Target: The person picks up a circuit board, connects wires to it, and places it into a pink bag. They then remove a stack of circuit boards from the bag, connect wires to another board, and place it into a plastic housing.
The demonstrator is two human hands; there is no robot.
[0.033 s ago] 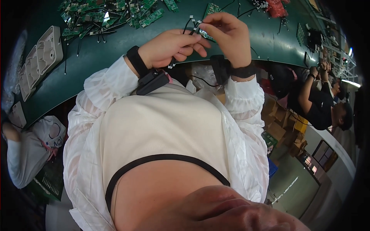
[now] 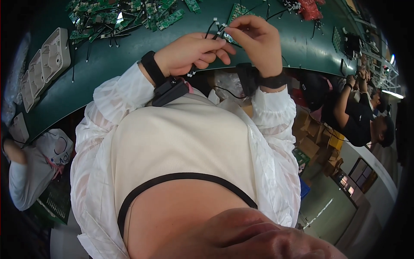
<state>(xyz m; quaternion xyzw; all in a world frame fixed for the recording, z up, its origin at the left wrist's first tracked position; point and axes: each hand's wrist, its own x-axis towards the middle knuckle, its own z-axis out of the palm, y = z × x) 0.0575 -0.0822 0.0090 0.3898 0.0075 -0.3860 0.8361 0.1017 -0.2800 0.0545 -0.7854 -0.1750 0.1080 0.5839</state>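
Observation:
Over the near edge of the green worktable, my left hand (image 2: 187, 54) is closed around a small bundle of short black cables (image 2: 210, 29) with white plug ends. Some plugs stick up past the thumb, and others hang below the fingers near the table edge. To its right, my right hand (image 2: 258, 42) pinches thumb and forefinger together at the tip of one cable, by a white connector (image 2: 224, 25). Just behind the right fingers lies a green circuit board (image 2: 236, 13), partly hidden by them.
A heap of green circuit boards (image 2: 129, 19) covers the table's far left. A pale moulded plastic tray (image 2: 56, 52) stands at the left. Red plastic wrap (image 2: 308, 9) and more cables lie far right. Co-workers (image 2: 360, 116) sit on the right, and another person (image 2: 30, 177) on the left.

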